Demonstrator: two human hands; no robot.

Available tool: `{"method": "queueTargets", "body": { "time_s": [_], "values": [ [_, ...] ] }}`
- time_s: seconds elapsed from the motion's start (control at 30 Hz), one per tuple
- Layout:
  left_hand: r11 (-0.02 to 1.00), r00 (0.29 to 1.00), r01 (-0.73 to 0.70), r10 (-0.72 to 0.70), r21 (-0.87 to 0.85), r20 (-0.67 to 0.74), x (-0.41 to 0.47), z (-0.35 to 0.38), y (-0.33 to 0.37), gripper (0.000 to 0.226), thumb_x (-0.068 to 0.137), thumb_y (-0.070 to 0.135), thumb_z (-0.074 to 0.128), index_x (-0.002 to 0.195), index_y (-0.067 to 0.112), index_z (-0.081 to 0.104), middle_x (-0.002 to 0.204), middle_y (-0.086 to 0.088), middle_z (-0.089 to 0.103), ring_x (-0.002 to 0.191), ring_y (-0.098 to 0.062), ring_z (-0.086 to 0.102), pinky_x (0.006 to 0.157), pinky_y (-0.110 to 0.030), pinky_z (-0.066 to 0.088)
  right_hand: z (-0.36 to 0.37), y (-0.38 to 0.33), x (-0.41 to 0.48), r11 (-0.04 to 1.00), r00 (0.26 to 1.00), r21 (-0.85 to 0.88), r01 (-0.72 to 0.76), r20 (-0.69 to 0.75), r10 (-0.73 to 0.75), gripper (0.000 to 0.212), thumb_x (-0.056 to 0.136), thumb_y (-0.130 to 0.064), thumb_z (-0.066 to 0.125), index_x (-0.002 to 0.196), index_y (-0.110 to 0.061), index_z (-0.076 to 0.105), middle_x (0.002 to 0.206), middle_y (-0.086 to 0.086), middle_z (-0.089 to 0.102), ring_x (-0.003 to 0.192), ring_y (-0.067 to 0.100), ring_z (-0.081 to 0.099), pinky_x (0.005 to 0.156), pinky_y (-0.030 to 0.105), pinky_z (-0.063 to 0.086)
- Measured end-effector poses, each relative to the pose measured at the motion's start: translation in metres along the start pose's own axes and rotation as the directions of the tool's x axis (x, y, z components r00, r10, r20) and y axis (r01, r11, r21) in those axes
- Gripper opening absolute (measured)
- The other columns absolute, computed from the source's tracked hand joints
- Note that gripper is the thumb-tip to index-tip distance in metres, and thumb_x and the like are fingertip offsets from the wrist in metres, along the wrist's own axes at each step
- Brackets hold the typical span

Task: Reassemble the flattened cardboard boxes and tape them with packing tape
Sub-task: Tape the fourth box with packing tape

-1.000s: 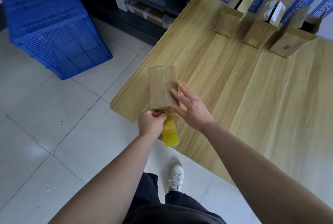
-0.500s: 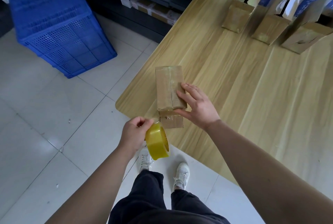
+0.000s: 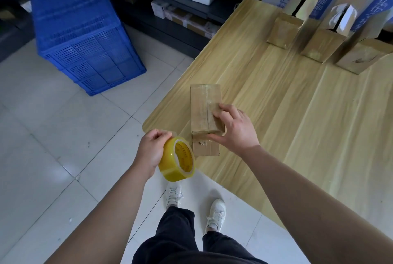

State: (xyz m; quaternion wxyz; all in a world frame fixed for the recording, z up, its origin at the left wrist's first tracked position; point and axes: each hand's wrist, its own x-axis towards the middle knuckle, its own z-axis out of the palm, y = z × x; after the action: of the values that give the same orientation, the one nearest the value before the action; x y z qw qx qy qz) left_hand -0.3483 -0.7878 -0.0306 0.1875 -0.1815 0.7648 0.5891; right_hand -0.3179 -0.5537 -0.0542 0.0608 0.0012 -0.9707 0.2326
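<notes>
Cardboard box (image 3: 202, 110): rests on the tabletop (image 3: 276, 119) by its near-left corner, tape along the top seam.
Right hand (image 3: 234, 132): fingers curled over the box top, thumb on its near face, gripping it.
Left hand (image 3: 151, 151): wrapped round a yellow tape roll (image 3: 177, 160), just off the tabletop edge.
Far right: three open boxes (image 3: 282, 30).
Floor, left: blue crate (image 3: 83, 36).

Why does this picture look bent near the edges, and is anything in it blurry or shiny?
Head view: the wide lens bows the table edge and the floor tiles. Head view: the three far boxes and the blue crate look smeared, the near box sharper. Head view: soft light, faint shadows, a mild sheen on the yellow tape roll.
</notes>
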Motion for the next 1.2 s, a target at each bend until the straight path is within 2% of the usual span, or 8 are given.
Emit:
{"method": "queueTargets", "body": {
  "time_s": [0.2, 0.5, 0.67, 0.8, 0.9, 0.97, 1.03, 1.2],
  "values": [
    [1.0, 0.999, -0.021, 0.02, -0.019, -0.05, -0.01, -0.004, 0.013, 0.016, 0.088, 0.018, 0.067, 0.072, 0.017, 0.064, 0.08, -0.001, 0.067, 0.081, -0.02, 0.061, 0.08, -0.035, 0.049, 0.001, -0.011, 0.0, 0.999, 0.998, -0.044, -0.004, 0.057, 0.006, 0.065, 0.064, -0.045, 0.08, 0.117, -0.01, 0.061, 0.135, 0.013, 0.051, 0.106, 0.035, 0.057, 0.097, 0.041, 0.04],
    [0.935, 0.999, -0.033, 0.016, -0.353, -0.05, -0.013, 0.003, 0.068, 0.016, 0.087, 0.015, 0.067, 0.072, 0.02, 0.063, 0.077, -0.004, 0.07, 0.08, -0.023, 0.064, 0.085, -0.045, 0.053, -0.031, -0.006, -0.009, 0.996, 0.987, 0.072, 0.052, 0.149, -0.062, 0.063, 0.083, -0.043, 0.067, 0.139, -0.019, 0.047, 0.149, 0.002, 0.037, 0.128, 0.027, 0.045, 0.108, 0.04, 0.036],
    [0.847, 0.998, 0.0, -0.031, -0.532, -0.049, -0.006, 0.028, 0.094, 0.007, 0.089, 0.013, 0.062, 0.083, 0.016, 0.061, 0.081, -0.007, 0.068, 0.076, -0.023, 0.063, 0.068, -0.035, 0.054, -0.066, -0.03, -0.006, 0.905, 0.981, 0.385, 0.178, -0.142, -0.133, 0.041, 0.096, -0.04, 0.047, 0.122, -0.011, 0.06, 0.123, 0.003, 0.059, 0.115, 0.02, 0.054, 0.099, 0.036, 0.042],
    [0.8, 0.997, 0.056, -0.076, -0.598, -0.009, -0.002, 0.056, 0.115, 0.009, 0.089, 0.015, 0.064, 0.082, 0.017, 0.059, 0.088, -0.012, 0.064, 0.078, -0.025, 0.061, 0.073, -0.039, 0.053, -0.083, -0.051, 0.018, 0.918, 0.963, 0.295, 0.266, -0.112, -0.243, 0.04, 0.086, -0.043, 0.066, 0.09, -0.004, 0.069, 0.09, 0.004, 0.067, 0.107, 0.023, 0.057, 0.1, 0.032, 0.04],
    [0.778, 0.998, 0.009, -0.049, -0.628, -0.047, 0.01, 0.053, 0.126, 0.01, 0.09, 0.012, 0.065, 0.082, 0.015, 0.061, 0.081, -0.007, 0.068, 0.08, -0.022, 0.064, 0.074, -0.037, 0.055, -0.1, -0.043, 0.041, 0.898, 0.994, 0.434, 0.08, 0.029, -0.102, 0.031, 0.085, -0.045, 0.066, 0.074, -0.016, 0.067, 0.079, 0.006, 0.068, 0.102, 0.021, 0.063, 0.104, 0.025, 0.037],
    [0.763, 0.997, -0.043, -0.009, -0.645, -0.076, 0.025, 0.041, 0.129, 0.009, 0.09, 0.013, 0.066, 0.083, 0.014, 0.061, 0.074, -0.002, 0.069, 0.073, -0.016, 0.065, 0.07, -0.03, 0.056, -0.115, -0.03, 0.056, 0.875, 0.99, 0.468, -0.126, 0.116, 0.081, 0.03, 0.081, -0.054, 0.064, 0.068, -0.026, 0.062, 0.072, 0.003, 0.064, 0.084, 0.013, 0.064, 0.081, 0.03, 0.049],
    [0.768, 1.0, -0.027, 0.017, -0.639, -0.022, 0.035, 0.036, 0.134, 0.008, 0.089, 0.01, 0.068, 0.084, 0.012, 0.061, 0.074, -0.003, 0.069, 0.07, -0.013, 0.065, 0.067, -0.026, 0.056, -0.125, -0.018, 0.068, 0.878, 0.971, 0.419, -0.232, 0.154, 0.183, 0.041, 0.077, -0.06, 0.062, 0.07, -0.019, 0.065, 0.064, 0.002, 0.058, 0.059, 0.011, 0.054, 0.059, 0.035, 0.045],
    [0.724, 0.995, 0.101, -0.068, -0.683, 0.074, 0.052, 0.041, 0.135, 0.017, 0.079, -0.001, 0.073, 0.09, 0.003, 0.062, 0.082, -0.011, 0.071, 0.07, -0.016, 0.07, 0.064, -0.023, 0.057, -0.135, -0.01, 0.096, 0.872, 0.949, 0.388, -0.299, 0.214, 0.23, 0.036, 0.083, -0.043, 0.07, 0.072, -0.01, 0.066, 0.063, 0.009, 0.056, 0.056, 0.014, 0.05, 0.054, 0.036, 0.042]
  ]
}}
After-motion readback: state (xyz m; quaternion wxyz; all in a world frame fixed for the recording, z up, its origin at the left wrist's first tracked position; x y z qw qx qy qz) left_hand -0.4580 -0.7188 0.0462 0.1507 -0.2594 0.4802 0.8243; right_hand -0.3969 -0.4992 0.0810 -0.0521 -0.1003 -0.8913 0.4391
